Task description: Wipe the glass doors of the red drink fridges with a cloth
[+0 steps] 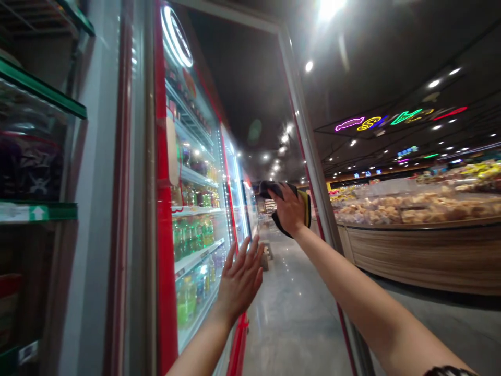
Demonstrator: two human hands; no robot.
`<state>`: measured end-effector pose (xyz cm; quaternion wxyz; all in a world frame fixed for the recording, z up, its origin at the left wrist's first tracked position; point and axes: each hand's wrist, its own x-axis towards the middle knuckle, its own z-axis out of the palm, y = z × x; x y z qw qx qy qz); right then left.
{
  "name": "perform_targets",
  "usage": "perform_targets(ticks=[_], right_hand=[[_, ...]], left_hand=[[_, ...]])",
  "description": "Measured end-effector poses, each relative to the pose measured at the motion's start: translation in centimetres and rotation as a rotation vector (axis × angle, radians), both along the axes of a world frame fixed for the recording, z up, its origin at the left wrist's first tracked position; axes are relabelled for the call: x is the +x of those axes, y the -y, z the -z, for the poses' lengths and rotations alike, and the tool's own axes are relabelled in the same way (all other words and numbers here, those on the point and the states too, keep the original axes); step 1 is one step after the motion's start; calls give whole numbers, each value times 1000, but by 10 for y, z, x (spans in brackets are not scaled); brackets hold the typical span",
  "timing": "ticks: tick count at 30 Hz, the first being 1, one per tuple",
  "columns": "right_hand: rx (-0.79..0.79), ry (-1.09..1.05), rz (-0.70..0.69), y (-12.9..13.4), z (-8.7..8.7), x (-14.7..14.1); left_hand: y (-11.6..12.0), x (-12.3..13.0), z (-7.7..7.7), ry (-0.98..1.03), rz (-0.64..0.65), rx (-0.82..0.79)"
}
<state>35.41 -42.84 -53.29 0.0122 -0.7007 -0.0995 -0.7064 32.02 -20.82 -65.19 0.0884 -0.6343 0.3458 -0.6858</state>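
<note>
Black-and-yellow cloth [307, 206] was grasped in my right hand [290, 209], up at the glass door [303, 109]. I had my left hand [239, 279] released, fingers [240, 258] spread, lower down and nearer the lit drinks refrigerator [166, 250]; whether it touched the door, I couldn't tell. Bottles [192, 233] lined the refrigerator's shelves [199, 258].

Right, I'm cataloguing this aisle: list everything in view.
Glass door: one, grey frame, ahead
Cloth: one, black and yellow, at the glass
Coolers: several, red edges, left of centre
Bottles: many, mostly green, on cooler shelves
Oval sign: one, lit white, upper left
Shelves: several, green edges, far left
Package: one, dark purple, left shelf
Ceiling lights: many, white, overhead
Neon signs: several, multicoloured, upper right
Counter: one, brown, right
Goods: many, mostly tan, on counter
Floor: one, grey, below
Left hand: one, bare, lower centre
Right hand: one, bare, on the cloth
</note>
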Motion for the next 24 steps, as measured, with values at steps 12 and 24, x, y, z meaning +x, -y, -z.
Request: perform_targets(ticks=[12, 24], right_hand=[[140, 57, 7, 49, 58, -6], [55, 6, 165, 90, 60, -13]], left_hand=[[14, 19, -7, -42, -5, -76], [17, 17, -9, -42, 12, -95]])
